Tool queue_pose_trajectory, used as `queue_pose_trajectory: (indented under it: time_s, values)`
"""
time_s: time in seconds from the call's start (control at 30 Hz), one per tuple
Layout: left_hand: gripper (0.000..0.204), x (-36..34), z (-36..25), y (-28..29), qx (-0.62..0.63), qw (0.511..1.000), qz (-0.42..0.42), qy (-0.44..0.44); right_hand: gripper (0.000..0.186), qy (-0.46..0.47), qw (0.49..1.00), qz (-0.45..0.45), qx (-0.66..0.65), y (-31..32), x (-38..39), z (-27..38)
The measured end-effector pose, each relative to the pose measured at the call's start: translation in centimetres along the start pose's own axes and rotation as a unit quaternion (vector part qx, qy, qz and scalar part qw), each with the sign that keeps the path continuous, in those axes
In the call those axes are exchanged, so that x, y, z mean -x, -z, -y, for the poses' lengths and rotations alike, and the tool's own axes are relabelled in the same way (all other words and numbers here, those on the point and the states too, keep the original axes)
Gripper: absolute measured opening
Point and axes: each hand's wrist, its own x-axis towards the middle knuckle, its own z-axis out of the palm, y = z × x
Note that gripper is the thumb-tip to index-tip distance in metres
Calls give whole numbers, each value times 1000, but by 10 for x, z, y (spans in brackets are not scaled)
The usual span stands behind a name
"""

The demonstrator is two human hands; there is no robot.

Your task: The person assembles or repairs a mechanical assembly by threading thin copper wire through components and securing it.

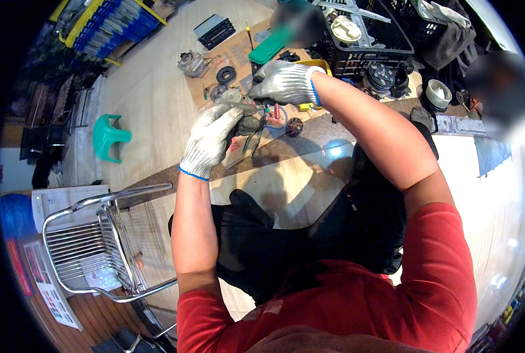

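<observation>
Where the left hand [208, 140] grips, a grey part [249, 123] juts rightward.

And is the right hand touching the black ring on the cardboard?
Apart. The head view shows a strip of cardboard between the right hand and the black ring.

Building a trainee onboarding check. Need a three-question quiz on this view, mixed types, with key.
1. Multiple choice: what colour edges the cuff of the white knit glove on the left grip? a) red b) blue c) green
2. True or false: the green plastic stool is left of the cardboard sheet.
3. Open: what kind of containers stand at the upper right of the picture?

Key: 1. b; 2. true; 3. black plastic crates.
</observation>
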Motion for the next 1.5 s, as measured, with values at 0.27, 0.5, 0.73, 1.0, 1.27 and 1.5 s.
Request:
queue_pose_trajectory:
  time_s: [0.27, 0.5, 0.73, 1.0, 1.27, 1.5]
  values:
    - [47, -3, 18, -7, -266, 955, -130, -20, 42, -196, 970, 53, -133, 10, -23, 27]
    - [55, -51, 62, 26, 140, 985, -97, 8, 14, -10, 990, -15, 137, -23, -31, 4]
    - [50, -53, 61, 50, 300, 939, 161, -53, 26, -96, 994, -54, 6, -42, -43, 7]
    - [54, -39, 40, 34, 340, 927, -89, -130, 34, -198, 946, -117, -230, -74, -45, 39]
    - [44, -22, 29, 25, 343, 924, -101, -139, 27, -151, 921, -88, -347, -71, -11, 38]
    - [40, -10, 19, 33, 361, 926, 21, -109, 36, -295, 854, 115, -412, 14, 5, 43]
